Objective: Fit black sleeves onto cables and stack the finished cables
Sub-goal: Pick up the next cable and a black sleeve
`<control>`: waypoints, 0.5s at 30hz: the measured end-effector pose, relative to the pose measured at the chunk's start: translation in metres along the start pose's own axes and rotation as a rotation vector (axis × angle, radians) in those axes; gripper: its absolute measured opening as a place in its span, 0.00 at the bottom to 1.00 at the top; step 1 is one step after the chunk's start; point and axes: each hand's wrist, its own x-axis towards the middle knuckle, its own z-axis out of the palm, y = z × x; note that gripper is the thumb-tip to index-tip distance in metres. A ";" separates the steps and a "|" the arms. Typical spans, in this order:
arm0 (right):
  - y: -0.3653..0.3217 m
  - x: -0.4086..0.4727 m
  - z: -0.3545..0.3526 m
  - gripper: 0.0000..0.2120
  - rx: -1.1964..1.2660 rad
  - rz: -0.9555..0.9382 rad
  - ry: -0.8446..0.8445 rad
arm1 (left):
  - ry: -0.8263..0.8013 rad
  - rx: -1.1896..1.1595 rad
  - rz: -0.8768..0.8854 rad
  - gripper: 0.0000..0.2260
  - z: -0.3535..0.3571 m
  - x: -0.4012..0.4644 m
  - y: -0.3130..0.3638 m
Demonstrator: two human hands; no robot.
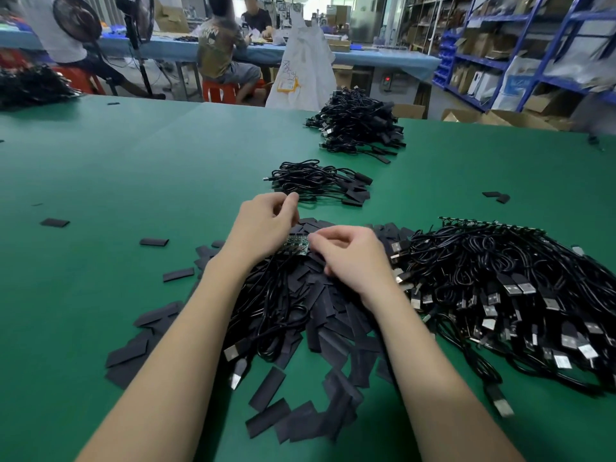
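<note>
My left hand (263,225) and my right hand (350,258) meet over a heap of flat black sleeves (333,328). Between them is a row of small green circuit boards (295,246) whose black cables (276,305) trail toward me. My left hand holds the boards' left end with curled fingers, and my right hand's fingers pinch at their right end. Whether a sleeve is in the fingers is hidden. A small stack of sleeved cables (320,183) lies just beyond my hands.
A big pile of USB cables (500,288) spreads at the right. A larger heap of finished cables (358,126) sits farther back. Loose sleeves (55,222) dot the green table (116,168). People sit at a blue bench behind; shelving stands at the right.
</note>
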 end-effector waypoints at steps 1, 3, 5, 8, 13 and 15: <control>0.001 -0.002 0.008 0.09 -0.022 0.000 0.020 | -0.006 0.017 0.008 0.21 0.003 -0.001 -0.002; 0.002 -0.002 0.017 0.11 -0.025 -0.004 0.074 | -0.014 0.034 0.029 0.20 0.008 -0.002 -0.006; 0.001 -0.002 0.019 0.09 0.030 -0.007 0.102 | 0.009 0.040 0.039 0.20 0.009 -0.001 -0.008; -0.005 -0.004 0.018 0.04 0.237 0.028 0.020 | 0.059 0.008 -0.005 0.23 0.009 0.002 -0.008; -0.015 -0.009 0.010 0.06 0.414 0.083 -0.101 | 0.156 -0.129 -0.123 0.30 0.012 0.001 0.001; -0.016 -0.009 0.009 0.08 0.403 0.083 -0.100 | 0.207 -0.127 -0.097 0.32 0.013 0.000 0.007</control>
